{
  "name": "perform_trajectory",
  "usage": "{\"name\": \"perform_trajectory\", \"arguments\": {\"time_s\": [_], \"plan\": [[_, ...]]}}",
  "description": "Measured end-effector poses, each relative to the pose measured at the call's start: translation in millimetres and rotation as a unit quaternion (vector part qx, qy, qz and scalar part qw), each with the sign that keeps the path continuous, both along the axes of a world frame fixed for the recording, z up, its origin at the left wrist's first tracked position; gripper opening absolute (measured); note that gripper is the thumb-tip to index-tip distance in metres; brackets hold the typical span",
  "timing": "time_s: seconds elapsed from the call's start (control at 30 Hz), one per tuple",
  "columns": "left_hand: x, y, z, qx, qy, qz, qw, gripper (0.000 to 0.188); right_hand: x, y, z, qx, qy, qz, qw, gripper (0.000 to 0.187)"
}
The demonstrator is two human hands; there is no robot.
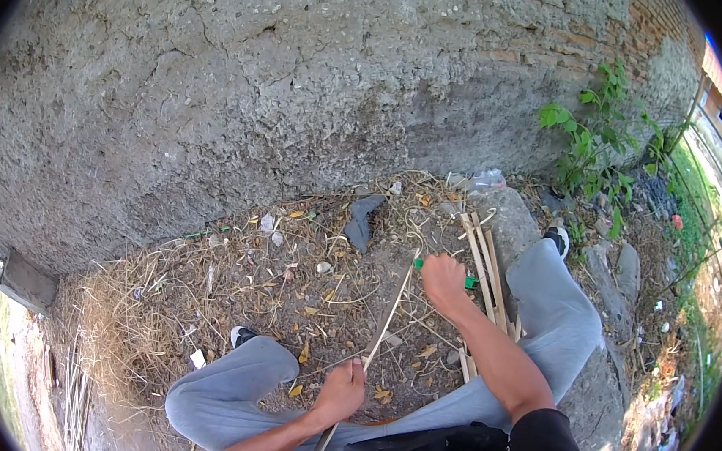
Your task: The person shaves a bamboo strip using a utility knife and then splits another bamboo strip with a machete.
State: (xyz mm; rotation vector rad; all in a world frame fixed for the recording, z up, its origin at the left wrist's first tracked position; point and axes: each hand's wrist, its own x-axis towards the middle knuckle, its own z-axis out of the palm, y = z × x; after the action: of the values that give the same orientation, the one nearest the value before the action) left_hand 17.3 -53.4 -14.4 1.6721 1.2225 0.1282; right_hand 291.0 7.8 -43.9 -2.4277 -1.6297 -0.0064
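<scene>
A long, thin, pale bamboo strip (382, 329) runs slantwise over the straw-littered ground (203, 298) between the seated person's knees, the left hand (341, 391) fisted around its lower part. The right hand (441, 281) is closed on a small green-handled tool (468, 281) at the strip's far end, just beside a bundle of similar pale strips (486, 273). Judged from this grip, the tool could skid along the strip toward the left hand, or the slender strip could split off-line.

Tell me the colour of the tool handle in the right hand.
Green; the handle peeks out of the right hand in the head view.
</scene>
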Motion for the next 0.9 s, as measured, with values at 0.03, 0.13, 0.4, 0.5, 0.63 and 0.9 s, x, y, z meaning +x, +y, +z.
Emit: {"name": "perform_trajectory", "arguments": {"time_s": [0.03, 0.13, 0.4, 0.5, 0.63, 0.9], "plan": [[-6, 2, 3, 0.031, -0.002, -0.008, 0.999, 0.041, 1, 2, -3, -0.001, -0.014, -0.012, 1.000, 0.013], [-7, 2, 3, 0.058, 0.010, -0.018, 0.998, 0.041, -1, 4, -12, -0.036, -0.007, -0.005, 0.999, 0.013], [-19, 17, 4, 0.058, 0.016, -0.025, 0.998, 0.046, 49, 3, -48, -0.110, 0.084, -0.148, 0.979, 0.015], [-19, 43, 11, 0.043, 0.008, 0.035, 0.998, 0.044, 28, 12, -39, -0.185, 0.137, -0.098, 0.968, 0.029], [-11, 34, 24, 0.136, 0.020, 0.033, 0.990, 0.040, 5, 14, -14, -0.210, 0.129, -0.077, 0.966, 0.031], [-8, 26, 30, 0.159, 0.007, 0.037, 0.987, 0.034, -2, 3, 38, -0.050, 0.229, -0.076, 0.969, 0.022]]}}
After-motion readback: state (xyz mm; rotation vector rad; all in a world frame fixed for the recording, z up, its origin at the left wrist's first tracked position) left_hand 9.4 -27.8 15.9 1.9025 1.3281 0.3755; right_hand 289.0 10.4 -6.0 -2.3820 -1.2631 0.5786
